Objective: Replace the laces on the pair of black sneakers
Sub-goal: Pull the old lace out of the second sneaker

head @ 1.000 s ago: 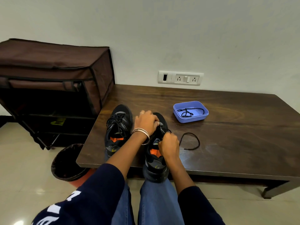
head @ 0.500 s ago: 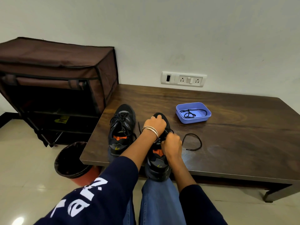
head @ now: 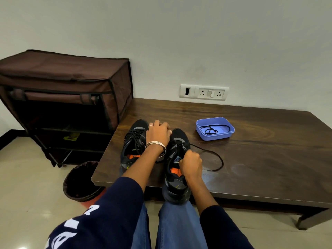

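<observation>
Two black sneakers with orange insoles stand on the dark wooden table [head: 260, 164]. The left sneaker [head: 133, 146] is laced. The right sneaker [head: 177, 180] hangs its heel over the near table edge, against my knee. My left hand [head: 158, 134] rests flat across the gap between the two toes, fingers stretched out. Curled into a fist at the right sneaker's tongue, my right hand [head: 191, 165] grips its black lace [head: 218, 156]. That lace's free end loops out to the right on the table. A blue tray [head: 225, 134] farther back holds another black lace [head: 210, 129].
A brown fabric shoe rack [head: 62, 83] stands against the table's left end. A dark waste bin [head: 80, 182] sits on the floor below the table's near left corner. A white socket panel [head: 203, 92] is on the wall behind.
My left hand has left the right sneaker's toe, shifted left and opened out between the two shoes. My right hand stays at the tongue, and the lace loop lies stretched farther right.
</observation>
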Action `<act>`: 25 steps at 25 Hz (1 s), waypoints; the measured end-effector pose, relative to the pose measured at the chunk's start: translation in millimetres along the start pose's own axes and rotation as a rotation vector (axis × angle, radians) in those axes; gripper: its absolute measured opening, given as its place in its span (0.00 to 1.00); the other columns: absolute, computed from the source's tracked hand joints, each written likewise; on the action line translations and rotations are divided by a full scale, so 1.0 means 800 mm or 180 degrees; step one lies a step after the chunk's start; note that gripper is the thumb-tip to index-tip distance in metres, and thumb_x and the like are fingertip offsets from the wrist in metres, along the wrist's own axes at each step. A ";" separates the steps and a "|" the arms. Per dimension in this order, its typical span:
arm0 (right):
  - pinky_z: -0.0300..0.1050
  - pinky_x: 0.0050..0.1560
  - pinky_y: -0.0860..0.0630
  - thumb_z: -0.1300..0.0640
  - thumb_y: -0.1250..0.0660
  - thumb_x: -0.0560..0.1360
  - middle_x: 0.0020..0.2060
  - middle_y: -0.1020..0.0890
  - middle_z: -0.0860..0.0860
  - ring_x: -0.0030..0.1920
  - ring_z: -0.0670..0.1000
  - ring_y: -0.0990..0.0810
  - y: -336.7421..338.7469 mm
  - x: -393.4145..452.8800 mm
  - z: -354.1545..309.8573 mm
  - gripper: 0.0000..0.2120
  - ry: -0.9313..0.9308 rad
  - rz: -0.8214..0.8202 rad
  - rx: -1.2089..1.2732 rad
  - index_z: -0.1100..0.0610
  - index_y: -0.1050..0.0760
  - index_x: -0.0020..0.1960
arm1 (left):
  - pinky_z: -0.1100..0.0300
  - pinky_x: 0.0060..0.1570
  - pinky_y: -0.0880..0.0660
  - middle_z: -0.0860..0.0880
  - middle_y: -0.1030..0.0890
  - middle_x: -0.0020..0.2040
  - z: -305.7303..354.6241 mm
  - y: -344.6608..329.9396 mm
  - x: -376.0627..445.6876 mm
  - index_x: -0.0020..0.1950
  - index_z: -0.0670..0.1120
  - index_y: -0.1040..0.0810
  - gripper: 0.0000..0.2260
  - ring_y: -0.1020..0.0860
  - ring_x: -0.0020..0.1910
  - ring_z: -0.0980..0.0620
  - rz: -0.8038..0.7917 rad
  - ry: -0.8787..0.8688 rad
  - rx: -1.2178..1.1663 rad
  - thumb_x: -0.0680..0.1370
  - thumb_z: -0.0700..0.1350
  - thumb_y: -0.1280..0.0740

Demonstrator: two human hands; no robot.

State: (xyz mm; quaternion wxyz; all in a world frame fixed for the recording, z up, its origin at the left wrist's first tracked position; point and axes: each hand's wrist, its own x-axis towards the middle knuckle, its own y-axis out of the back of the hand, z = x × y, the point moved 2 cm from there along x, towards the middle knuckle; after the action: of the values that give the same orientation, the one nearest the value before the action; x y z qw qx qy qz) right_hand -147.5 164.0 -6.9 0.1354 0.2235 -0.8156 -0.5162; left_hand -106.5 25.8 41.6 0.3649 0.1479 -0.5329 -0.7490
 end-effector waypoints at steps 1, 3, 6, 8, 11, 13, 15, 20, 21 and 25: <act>0.47 0.49 0.24 0.60 0.35 0.77 0.54 0.21 0.60 0.54 0.59 0.20 0.001 -0.001 0.000 0.12 0.0001 -0.0007 -0.0005 0.64 0.25 0.58 | 0.47 0.57 0.31 0.47 0.29 0.62 0.011 -0.006 -0.002 0.60 0.53 0.21 0.12 0.34 0.64 0.43 -0.0178 -0.0323 0.0195 0.78 0.52 0.36; 0.47 0.49 0.24 0.60 0.34 0.77 0.54 0.21 0.60 0.54 0.58 0.21 -0.001 0.000 0.001 0.12 0.0039 0.0009 -0.0006 0.64 0.26 0.58 | 0.47 0.60 0.36 0.51 0.31 0.64 0.028 -0.021 -0.009 0.60 0.58 0.21 0.13 0.37 0.67 0.46 -0.0404 -0.0795 0.0737 0.77 0.53 0.35; 0.46 0.48 0.24 0.59 0.33 0.76 0.54 0.21 0.59 0.54 0.57 0.20 -0.002 0.002 0.002 0.12 0.0042 0.0045 -0.0033 0.63 0.26 0.57 | 0.44 0.62 0.38 0.51 0.30 0.65 0.042 -0.039 -0.012 0.58 0.53 0.19 0.11 0.38 0.69 0.45 -0.0333 -0.0760 0.0982 0.77 0.51 0.34; 0.46 0.48 0.24 0.60 0.33 0.76 0.53 0.21 0.59 0.53 0.58 0.20 -0.003 0.003 0.004 0.11 0.0058 0.0059 -0.0009 0.64 0.26 0.57 | 0.42 0.63 0.36 0.49 0.27 0.63 0.046 -0.033 -0.007 0.55 0.48 0.19 0.11 0.36 0.69 0.43 -0.0422 -0.0444 0.0935 0.75 0.50 0.31; 0.47 0.49 0.23 0.61 0.33 0.75 0.53 0.21 0.60 0.53 0.58 0.21 -0.004 0.002 0.003 0.12 0.0075 0.0067 0.0032 0.64 0.25 0.57 | 0.42 0.61 0.34 0.47 0.25 0.61 0.050 -0.025 -0.001 0.57 0.46 0.21 0.11 0.33 0.67 0.42 -0.0575 -0.0211 0.0892 0.76 0.48 0.32; 0.48 0.49 0.23 0.61 0.33 0.75 0.53 0.21 0.60 0.53 0.58 0.21 -0.004 0.002 0.004 0.12 0.0045 0.0074 0.0048 0.64 0.25 0.57 | 0.44 0.57 0.31 0.45 0.29 0.64 0.050 -0.035 -0.006 0.62 0.42 0.24 0.13 0.31 0.66 0.41 -0.0706 -0.0239 0.0791 0.80 0.45 0.37; 0.49 0.50 0.22 0.60 0.34 0.76 0.53 0.21 0.60 0.53 0.59 0.21 -0.004 0.003 0.005 0.12 0.0009 0.0052 0.0068 0.64 0.25 0.57 | 0.46 0.55 0.29 0.43 0.32 0.66 0.032 -0.036 -0.012 0.66 0.39 0.29 0.15 0.28 0.63 0.39 -0.0650 0.0060 0.0370 0.81 0.43 0.41; 0.49 0.49 0.23 0.62 0.35 0.76 0.53 0.21 0.61 0.53 0.59 0.21 -0.005 0.004 0.005 0.11 0.0024 0.0080 0.0048 0.66 0.25 0.56 | 0.47 0.57 0.29 0.37 0.32 0.67 -0.027 -0.004 -0.018 0.67 0.35 0.34 0.17 0.27 0.62 0.37 0.0376 0.1912 -0.1373 0.81 0.42 0.40; 0.49 0.49 0.23 0.61 0.35 0.76 0.53 0.21 0.61 0.53 0.59 0.21 -0.006 0.004 0.005 0.11 0.0019 0.0083 0.0049 0.65 0.25 0.56 | 0.46 0.56 0.29 0.38 0.33 0.67 -0.023 0.001 -0.019 0.66 0.36 0.33 0.16 0.27 0.61 0.37 0.0456 0.1802 -0.1191 0.81 0.43 0.39; 0.49 0.49 0.23 0.60 0.34 0.76 0.53 0.21 0.60 0.53 0.59 0.21 -0.007 0.002 0.003 0.11 -0.0023 0.0060 0.0077 0.64 0.25 0.57 | 0.46 0.55 0.31 0.47 0.30 0.61 0.006 -0.002 -0.017 0.58 0.49 0.23 0.11 0.32 0.61 0.43 0.0518 0.0066 -0.0042 0.78 0.51 0.36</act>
State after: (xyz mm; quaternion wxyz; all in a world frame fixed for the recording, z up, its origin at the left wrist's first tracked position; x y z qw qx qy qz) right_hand -148.5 163.2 -13.1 0.1346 0.2156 -0.8243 -0.5058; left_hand -101.1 38.8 39.7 0.4310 0.1094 -0.5344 -0.7189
